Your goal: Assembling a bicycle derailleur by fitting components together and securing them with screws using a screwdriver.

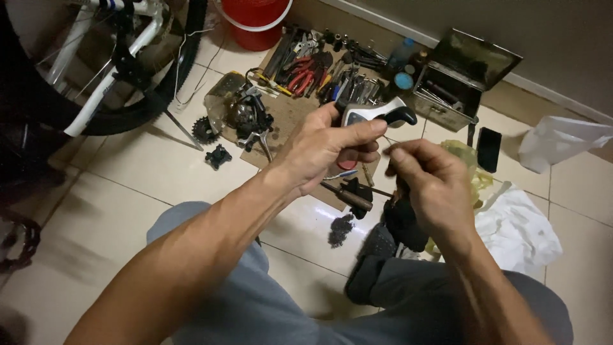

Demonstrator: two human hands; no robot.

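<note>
Left hand [325,150] is gripping a shifter [377,115], lever end pointing right; right hand [431,182], just below-right of the shifter, is pinching something thin at its underside, above the floor [128,204]

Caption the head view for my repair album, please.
Left hand holds a bicycle shifter; right hand pinches near it, above floor tools.

Dim room, light comes from above/behind me, warm-ish. My arms and knees throw soft shadow over the floor tiles [147,172] in front. One small glare patch on the tile nr the screwdriver [348,196]. Top-left w/ the bike wheel [159,76] goes v. dark, detail lost. Bottom-left corner blurred, edges stretch wide-angle style. My left hand [332,150] and right hand [431,182] are fairly sharp, tools behind slightly soft, grainy.
</note>
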